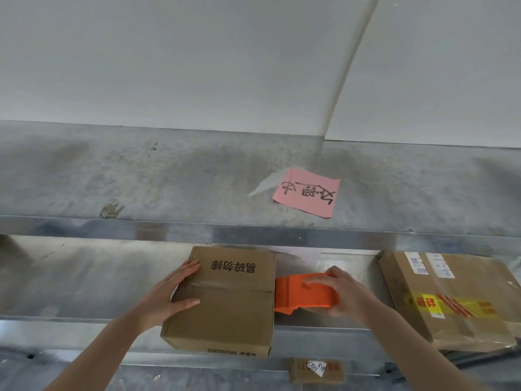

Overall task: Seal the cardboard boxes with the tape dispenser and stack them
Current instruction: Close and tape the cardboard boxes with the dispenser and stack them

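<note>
Cardboard box (225,300): sits on the metal shelf (84,277) in front of the person, flaps folded down and printed top facing up.
Centre seam (234,289): the flaps meet here. I cannot tell whether clear tape already covers it.
Left hand (169,292): lies flat on the box's left end with fingers and thumb straight, steadying it.
Right hand (344,294): fingers wrap the orange tape dispenser (298,294).
Dispenser position: its nose touches the box's right side, level with the seam.
Second box (451,300): lies to the right, well apart, and already carries yellow-and-red tape.
Done so far: probably that second box. This one looks mid-sealing.
Left to do: finish the strip, then stack, since no box rests on another yet.
Elsewhere: a pink note (307,193) lies on the upper shelf and a small box (317,369) sits lower down.
</note>
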Demonstrator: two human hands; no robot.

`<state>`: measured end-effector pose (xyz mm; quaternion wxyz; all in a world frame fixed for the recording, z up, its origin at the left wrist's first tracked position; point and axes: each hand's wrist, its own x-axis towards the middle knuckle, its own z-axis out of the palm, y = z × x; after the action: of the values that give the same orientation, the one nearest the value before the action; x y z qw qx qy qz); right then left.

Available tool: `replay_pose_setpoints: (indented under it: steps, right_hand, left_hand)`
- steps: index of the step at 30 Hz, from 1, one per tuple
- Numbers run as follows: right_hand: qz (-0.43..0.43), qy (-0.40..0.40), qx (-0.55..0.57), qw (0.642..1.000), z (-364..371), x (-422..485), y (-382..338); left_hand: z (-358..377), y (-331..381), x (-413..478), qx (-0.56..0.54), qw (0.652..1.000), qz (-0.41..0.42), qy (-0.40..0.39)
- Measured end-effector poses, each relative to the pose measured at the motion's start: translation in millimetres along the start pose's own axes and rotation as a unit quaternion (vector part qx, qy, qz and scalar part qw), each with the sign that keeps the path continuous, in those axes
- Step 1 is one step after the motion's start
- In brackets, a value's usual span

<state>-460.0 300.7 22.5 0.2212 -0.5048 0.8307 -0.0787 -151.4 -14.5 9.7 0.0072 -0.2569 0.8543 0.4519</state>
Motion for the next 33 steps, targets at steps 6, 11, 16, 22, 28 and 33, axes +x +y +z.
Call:
replay_pose_setpoints:
  steps: [6,11,16,22,28,33]
  right_hand:
    - [0.030,-0.034,0.026,0.999,-0.6,13.9,-1.1]
    - [0.039,-0.046,0.008,0.998,9.9,18.1,-0.7]
    - [0.061,-0.046,-0.037,0.996,15.0,12.2,4.1]
    - [0.065,0.128,0.013,0.990,20.4,-17.1,-33.2]
    - [0.075,0.203,0.213,0.953,66.9,-49.2,-131.9]
    - [0.116,0.185,0.296,0.930,101.4,-47.6,-170.5]
  left_hand:
    - [1.8,-2.8,0.0,0.002,1.000,0.004,0.001]
    - [5.0,2.1,-1.8,0.012,1.000,0.003,-0.001]
    - [12.4,1.8,-10.3,0.167,0.982,0.086,0.028]
    - [12.9,4.8,-23.2,0.326,0.940,0.094,-0.030]
    - [-18.5,38.4,1.0,0.167,0.985,0.028,0.011]
    - [-39.4,33.4,43.0,0.116,0.990,-0.018,-0.083]
